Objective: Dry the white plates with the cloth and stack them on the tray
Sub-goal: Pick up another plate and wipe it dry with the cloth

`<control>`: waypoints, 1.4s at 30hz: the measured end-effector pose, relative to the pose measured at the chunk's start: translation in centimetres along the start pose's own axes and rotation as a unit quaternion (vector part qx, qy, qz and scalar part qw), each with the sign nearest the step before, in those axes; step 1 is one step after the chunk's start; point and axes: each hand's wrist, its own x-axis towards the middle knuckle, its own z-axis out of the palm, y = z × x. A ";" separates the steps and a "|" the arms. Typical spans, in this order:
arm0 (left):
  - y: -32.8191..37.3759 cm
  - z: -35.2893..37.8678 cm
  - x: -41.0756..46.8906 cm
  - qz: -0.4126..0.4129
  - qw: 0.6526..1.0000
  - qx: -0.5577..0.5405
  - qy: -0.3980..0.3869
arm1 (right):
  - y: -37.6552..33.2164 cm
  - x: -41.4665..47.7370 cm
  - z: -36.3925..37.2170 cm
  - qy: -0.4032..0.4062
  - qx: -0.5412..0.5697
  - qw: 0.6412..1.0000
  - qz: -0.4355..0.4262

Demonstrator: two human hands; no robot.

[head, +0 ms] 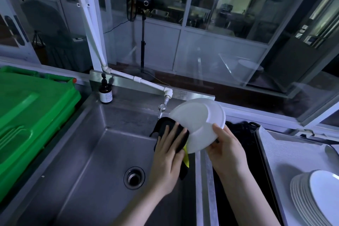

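Smooth round white plate (200, 115) is tilted up over the right side of the brushed steel sink (91, 152). The right hand (225, 148) grips its near rim, thumb on top, and the left hand (168, 154) lies flat, straight fingers pressing a soft black cloth (163, 124) against the plate's left edge. The tap (162, 107) is just behind the cloth, and a stack of plates (315, 194) lies on the metal tray (286, 152) to the right.

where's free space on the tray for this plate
For the plate: the tray is bare behind and left of the stack of plates. The sink floor around the drain is bare too. Crowded: the tray's near right corner, where the stack sits.
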 end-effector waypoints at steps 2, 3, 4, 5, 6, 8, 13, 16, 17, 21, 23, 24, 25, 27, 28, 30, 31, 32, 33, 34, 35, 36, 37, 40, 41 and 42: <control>0.2 0.1 -0.6 -0.015 1.000 -0.011 0.004 | -0.3 -0.2 0.1 0.004 0.003 1.000 -0.007; 0.4 0.2 -0.9 -0.009 1.000 -0.002 0.004 | -0.3 -0.4 0.2 0.005 0.005 1.000 -0.009; 0.8 0.3 -1.0 0.004 1.000 0.015 0.001 | -0.1 -0.5 0.3 0.008 0.004 1.000 -0.008; 1.3 0.4 -1.0 0.023 0.999 0.039 -0.004 | 0.2 -0.8 0.6 0.011 0.001 1.000 -0.006; 1.8 0.6 -0.9 0.044 0.997 0.068 -0.012 | 0.5 -1.1 0.8 0.012 -0.001 1.000 -0.007; 2.8 0.6 0.0 0.066 0.992 0.107 -0.031 | 1.0 -1.7 1.4 0.003 -0.011 1.000 -0.008; 2.6 -1.1 2.8 0.111 0.984 0.100 -0.097 | 0.6 -1.7 1.6 -0.008 -0.025 1.000 -0.014; 0.9 -2.1 5.4 0.039 0.992 0.045 -0.107 | 1.0 -2.1 1.7 -0.023 -0.036 0.999 -0.009; 0.2 -2.3 6.4 0.013 0.993 0.033 -0.109 | 1.3 -2.4 1.8 -0.030 -0.037 0.999 -0.007; -1.0 -2.7 8.0 0.004 0.994 0.025 -0.106 | 1.2 -2.8 1.9 -0.058 -0.048 0.997 -0.009; -0.6 -2.9 7.0 0.006 0.995 0.027 -0.095 | 0.6 -2.4 1.8 -0.048 -0.051 0.997 -0.014; -0.3 -2.9 6.2 0.005 0.995 0.025 -0.094 | 0.3 -2.2 1.6 -0.043 -0.046 0.998 -0.015; 0.2 -2.9 5.2 0.006 0.995 0.023 -0.097 | 0.1 -2.1 1.4 -0.039 -0.040 0.998 -0.016; 1.5 -2.7 3.7 0.010 0.992 0.027 -0.124 | 0.0 -1.9 0.9 -0.036 -0.036 0.999 -0.016; 2.1 -2.6 3.2 0.012 0.990 0.032 -0.140 | 0.2 -1.9 0.7 -0.037 -0.038 0.998 -0.015; 2.8 -2.4 3.5 0.028 0.986 0.049 -0.159 | 0.7 -2.1 0.5 -0.047 -0.043 0.998 -0.012; 2.8 -2.4 4.2 0.035 0.984 0.055 -0.165 | 0.9 -2.2 0.4 -0.055 -0.047 0.997 -0.009; 2.6 -2.4 5.2 0.037 0.983 0.053 -0.170 | 1.0 -2.3 0.4 -0.065 -0.052 0.997 -0.007; 2.1 -2.7 6.2 0.036 0.984 0.047 -0.171 | 1.1 -2.4 0.5 -0.071 -0.054 0.996 -0.006; 1.4 -3.0 7.2 0.033 0.984 0.045 -0.168 | 1.0 -2.4 0.6 -0.073 -0.053 0.996 -0.006; 0.6 -3.4 7.9 0.031 0.985 0.047 -0.162 | 0.8 -2.4 0.7 -0.071 -0.051 0.996 -0.008; -0.2 -3.7 8.2 0.028 0.986 0.049 -0.154 | 0.5 -2.3 0.6 -0.066 -0.050 0.996 -0.013; -0.9 -3.9 8.0 0.022 0.988 0.048 -0.147 | 0.2 -2.1 0.5 -0.061 -0.050 0.997 -0.019; -1.4 -3.7 5.2 -0.004 0.990 0.026 -0.138 | -0.5 -1.6 0.2 -0.043 -0.061 0.997 -0.035; -1.0 -3.4 4.2 -0.010 0.989 0.017 -0.144 | -0.4 -1.5 0.2 -0.042 -0.063 0.997 -0.035; -0.4 -3.1 3.3 -0.011 0.988 0.007 -0.155 | 0.0 -1.4 0.1 -0.040 -0.064 0.997 -0.031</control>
